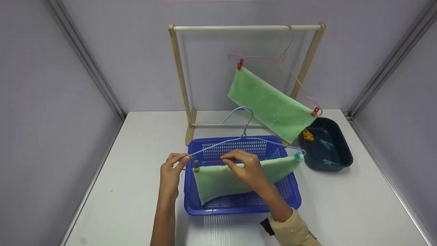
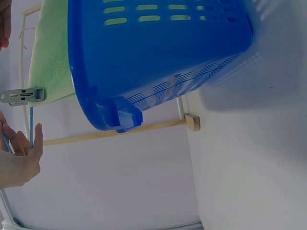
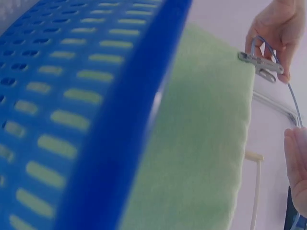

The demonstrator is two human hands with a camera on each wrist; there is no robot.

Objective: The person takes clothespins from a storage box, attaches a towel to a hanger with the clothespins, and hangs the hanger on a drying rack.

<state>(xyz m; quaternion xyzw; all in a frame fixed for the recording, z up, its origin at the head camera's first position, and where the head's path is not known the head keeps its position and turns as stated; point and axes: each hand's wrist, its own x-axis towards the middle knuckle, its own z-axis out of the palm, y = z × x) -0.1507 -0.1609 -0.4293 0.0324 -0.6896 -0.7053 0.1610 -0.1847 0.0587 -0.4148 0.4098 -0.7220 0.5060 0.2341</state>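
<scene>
My left hand [image 1: 170, 174] pinches the left end of a light blue wire hanger [image 1: 218, 144] between thumb and fingers. A pale green cloth [image 1: 222, 182] hangs from that hanger, over a blue basket [image 1: 243, 212]. A grey clothespin [image 1: 196, 166] clips the cloth's left corner near my left hand; a teal clothespin [image 1: 298, 156] clips the right corner. My right hand [image 1: 247, 171] is in front of the cloth's upper edge, holding nothing visible. Its fingers look fairly straight in the right wrist view, and part of the hand is cut off there.
Behind stands a rack with wooden legs and a white bar [image 1: 239, 28]. A pink hanger [image 1: 259, 57] on it bears another green cloth [image 1: 273, 106], fastened by two red clothespins [image 1: 240, 64]. At right, a dark tray [image 1: 344, 150] contains yellow and teal clothespins [image 1: 308, 135].
</scene>
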